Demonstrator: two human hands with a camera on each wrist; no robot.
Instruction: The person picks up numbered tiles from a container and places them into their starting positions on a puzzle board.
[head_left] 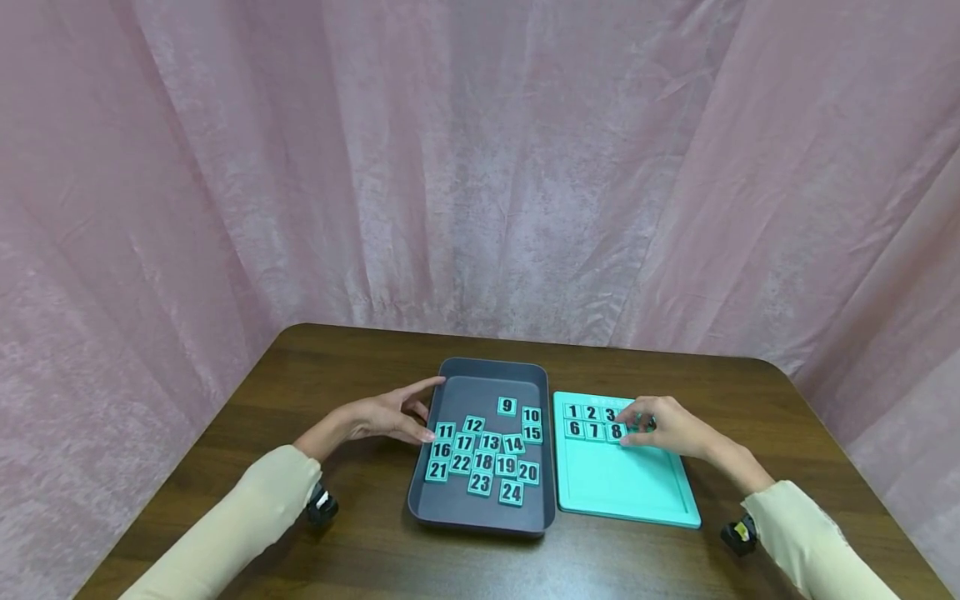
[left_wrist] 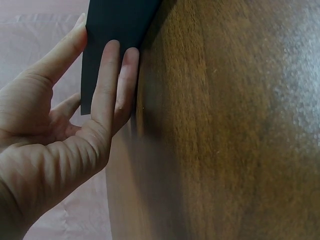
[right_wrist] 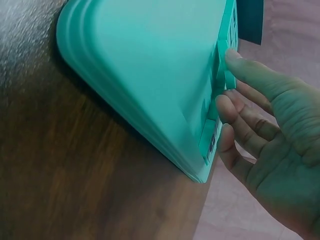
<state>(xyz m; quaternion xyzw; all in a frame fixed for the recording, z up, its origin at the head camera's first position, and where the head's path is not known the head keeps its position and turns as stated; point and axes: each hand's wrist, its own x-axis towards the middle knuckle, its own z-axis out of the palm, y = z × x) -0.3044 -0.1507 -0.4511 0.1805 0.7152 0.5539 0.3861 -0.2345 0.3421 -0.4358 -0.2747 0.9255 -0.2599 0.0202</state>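
Pressing tile 8 (head_left: 615,432) flat beside tile 7 (head_left: 594,431) on the board (head_left: 630,487) calls for even pressure; the right hand (head_left: 662,425) pinches it between thumb and finger, while the left hand (head_left: 384,417), fingers spread, gripping nothing, touches the tray (head_left: 476,515)

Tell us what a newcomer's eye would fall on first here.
Probably the turquoise rectangular board, flat on the brown wooden table, with the right hand at its square turquoise tile marked 8. To its left, the dark grey rectangular tray holds loose square turquoise numbered tiles, the left hand touching its side.
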